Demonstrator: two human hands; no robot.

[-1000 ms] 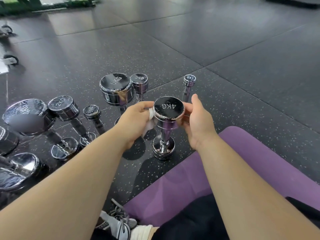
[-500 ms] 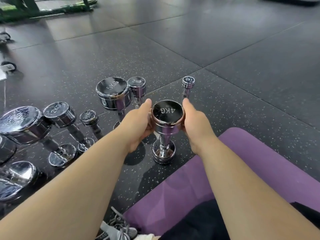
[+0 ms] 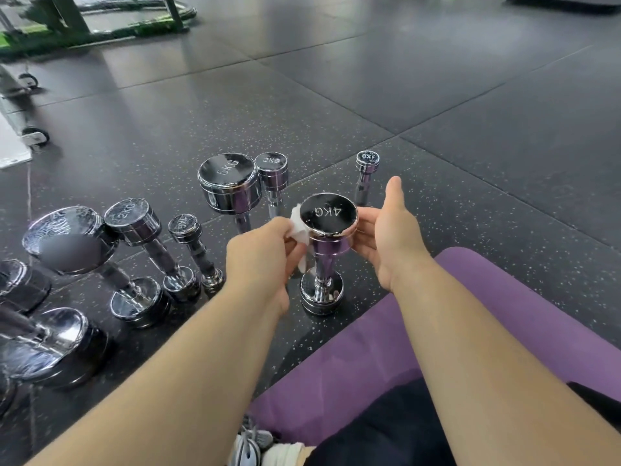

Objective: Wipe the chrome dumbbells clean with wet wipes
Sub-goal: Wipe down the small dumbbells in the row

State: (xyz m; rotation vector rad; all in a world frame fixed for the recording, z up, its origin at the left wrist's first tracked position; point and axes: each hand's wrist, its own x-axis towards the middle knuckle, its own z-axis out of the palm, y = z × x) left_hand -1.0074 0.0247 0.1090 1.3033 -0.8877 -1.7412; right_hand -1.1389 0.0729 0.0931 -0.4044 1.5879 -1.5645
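Against the frame half a second back, we note that the right thumb has lifted off the rim and the wet wipe [image 3: 297, 226] has come back into sight. The 4KG dumbbell [image 3: 327, 213] stands upright on the speckled black floor [image 3: 437, 95], between the two hands, its lower head just beside the far-left edge of the purple mat [image 3: 487, 297]. The left hand [image 3: 263, 252] pinches the white wipe and holds it against the left side of the upper head. The right hand [image 3: 388, 235] has its fingers curled against the right side of that head, thumb raised and pointing far, clear of the metal. Just beyond the left hand we record a 5KG dumbbell [image 3: 230, 186] and a 2KG dumbbell [image 3: 273, 171], both upright and touching or nearly so; the left hand hides part of their handles. A 1KG dumbbell [image 3: 368, 164] stands beyond the right hand, its base hidden behind the 4KG head. To the left a row of dumbbells [image 3: 134, 227] stands on end, well apart from the hands. A shoe [image 3: 248, 445] shows at the near edge.
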